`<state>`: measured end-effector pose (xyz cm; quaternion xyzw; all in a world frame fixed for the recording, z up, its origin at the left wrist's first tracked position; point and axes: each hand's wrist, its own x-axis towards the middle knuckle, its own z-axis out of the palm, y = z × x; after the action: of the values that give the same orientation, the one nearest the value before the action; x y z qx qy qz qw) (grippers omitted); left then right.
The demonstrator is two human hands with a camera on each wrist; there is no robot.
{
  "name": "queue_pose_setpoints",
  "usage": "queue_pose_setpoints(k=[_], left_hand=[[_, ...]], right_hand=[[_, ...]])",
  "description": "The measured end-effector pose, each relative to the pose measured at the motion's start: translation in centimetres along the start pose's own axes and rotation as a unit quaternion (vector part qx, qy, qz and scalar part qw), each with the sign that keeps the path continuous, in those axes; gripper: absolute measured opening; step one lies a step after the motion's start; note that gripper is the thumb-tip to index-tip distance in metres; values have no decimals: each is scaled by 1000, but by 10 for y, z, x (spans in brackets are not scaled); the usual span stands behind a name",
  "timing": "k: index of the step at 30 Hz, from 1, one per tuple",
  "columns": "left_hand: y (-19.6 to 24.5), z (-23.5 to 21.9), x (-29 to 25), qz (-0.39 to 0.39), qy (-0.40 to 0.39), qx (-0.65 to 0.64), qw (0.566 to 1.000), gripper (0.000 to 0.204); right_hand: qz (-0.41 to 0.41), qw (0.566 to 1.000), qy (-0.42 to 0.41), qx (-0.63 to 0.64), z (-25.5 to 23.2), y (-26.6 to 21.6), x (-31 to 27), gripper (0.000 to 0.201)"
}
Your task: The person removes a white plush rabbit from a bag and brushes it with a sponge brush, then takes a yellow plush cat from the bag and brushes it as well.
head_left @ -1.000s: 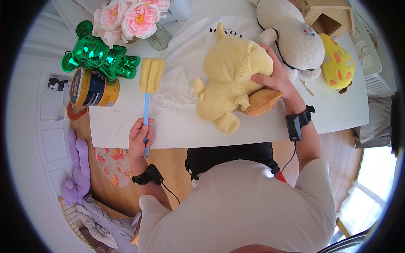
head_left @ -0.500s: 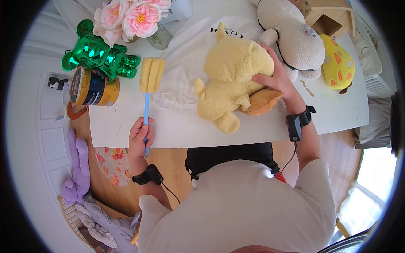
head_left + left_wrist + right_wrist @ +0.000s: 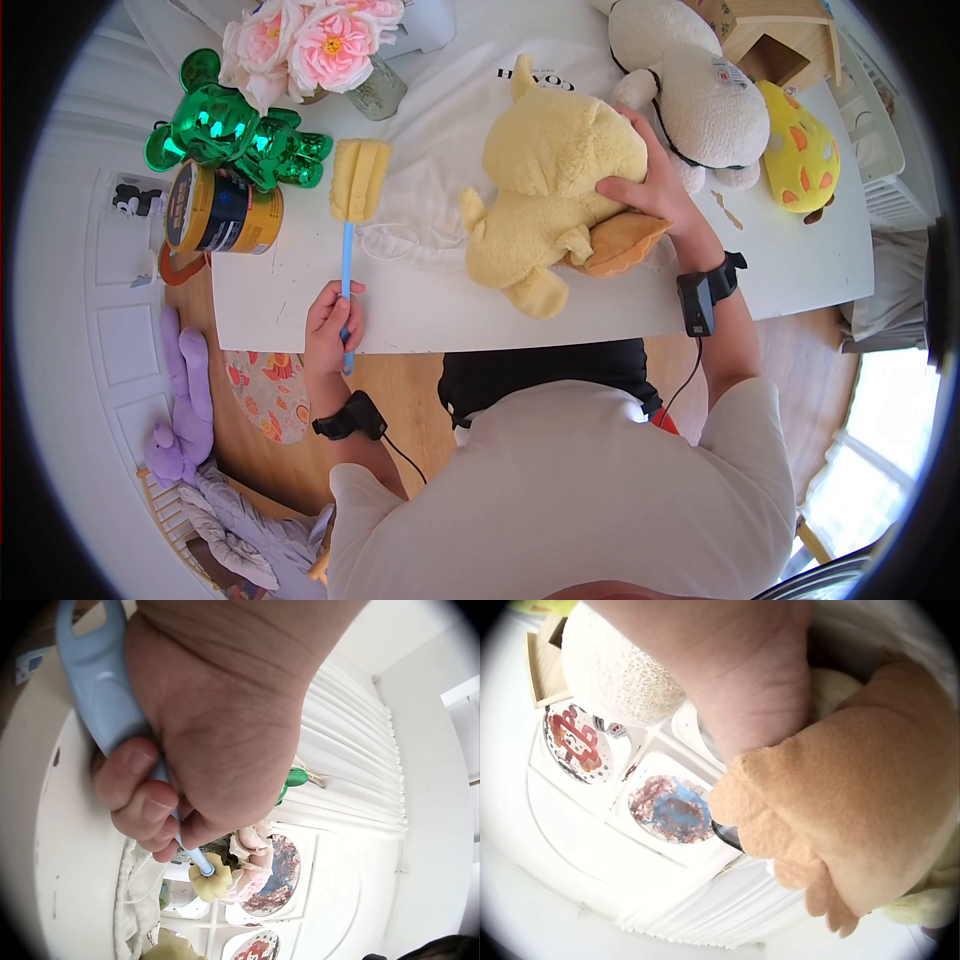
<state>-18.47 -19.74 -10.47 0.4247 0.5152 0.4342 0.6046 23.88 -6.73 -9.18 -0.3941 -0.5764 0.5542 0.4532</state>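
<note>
A yellow plush toy (image 3: 550, 190) with an orange tail part (image 3: 620, 242) lies on the white table (image 3: 620, 300). My right hand (image 3: 650, 185) grips its side with curled fingers; the right wrist view shows the orange part (image 3: 847, 817) close up. My left hand (image 3: 335, 325) holds the blue handle (image 3: 346, 270) of a sponge brush at the table's near edge. The brush's yellow sponge head (image 3: 358, 178) lies on the table, pointing away from me. In the left wrist view my fingers (image 3: 142, 795) wrap the blue handle (image 3: 97, 690), with the sponge head (image 3: 211, 881) beyond.
A green shiny figure (image 3: 225, 130), a tin can (image 3: 220, 210) and pink flowers (image 3: 310, 45) stand at the left. A white cloth bag (image 3: 440, 150) lies under the yellow toy. A cream plush (image 3: 690, 90), a yellow spotted toy (image 3: 800, 150) and a wooden house (image 3: 775, 35) sit at the right.
</note>
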Motion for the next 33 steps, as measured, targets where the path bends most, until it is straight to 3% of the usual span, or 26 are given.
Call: queue_pose_setpoints(k=[9, 15, 33], left_hand=[[-1, -1, 0, 3, -3, 8, 1000, 24], [-1, -2, 0, 8, -7, 6, 1000, 25], [-2, -4, 0, 5, -1, -11, 1000, 26]], right_hand=[[30, 1000, 0, -4, 2, -7, -1, 84], [-5, 1000, -3, -3, -1, 0, 0, 79], [-2, 1000, 3, -13, -2, 0, 0, 78]])
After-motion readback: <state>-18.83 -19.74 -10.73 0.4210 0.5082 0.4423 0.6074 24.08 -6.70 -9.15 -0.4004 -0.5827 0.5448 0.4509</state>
